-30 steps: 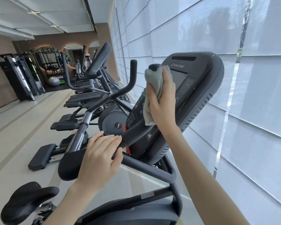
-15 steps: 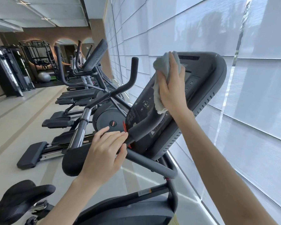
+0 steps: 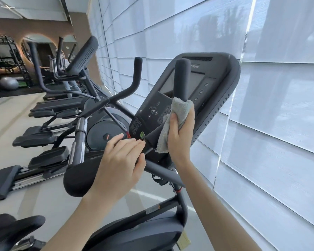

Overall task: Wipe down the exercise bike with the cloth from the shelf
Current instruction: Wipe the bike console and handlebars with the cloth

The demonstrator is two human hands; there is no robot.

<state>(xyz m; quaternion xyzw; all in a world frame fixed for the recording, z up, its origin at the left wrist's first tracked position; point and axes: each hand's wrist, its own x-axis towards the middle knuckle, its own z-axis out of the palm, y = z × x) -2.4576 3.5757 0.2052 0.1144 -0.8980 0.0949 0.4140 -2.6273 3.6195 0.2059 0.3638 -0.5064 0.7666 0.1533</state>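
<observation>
I am clamping my right hand (image 3: 179,134) round the fluffy grey cloth (image 3: 181,107), wrapping it about the round matte handlebar post (image 3: 182,77) of the exercise bike (image 3: 143,236). My left hand (image 3: 120,163) is resting, fingers straight, on the near padded bar (image 3: 78,176). I am risking brushing the flat buttons (image 3: 153,110) on the smooth console (image 3: 219,84), just left of the cloth's loose hanging corner.

- This is a gym: a row of cross-trainers (image 3: 101,127) with long foot pedals lines the window wall.
- Nearest stands an exercise bike (image 3: 223,91) with a button panel, foam handlebars and a padded saddle (image 3: 14,227).
- At the far end, a grey exercise ball (image 3: 8,83) sits by a black rack (image 3: 0,49).
- Pale blinds (image 3: 270,133) cover the tall windows.
</observation>
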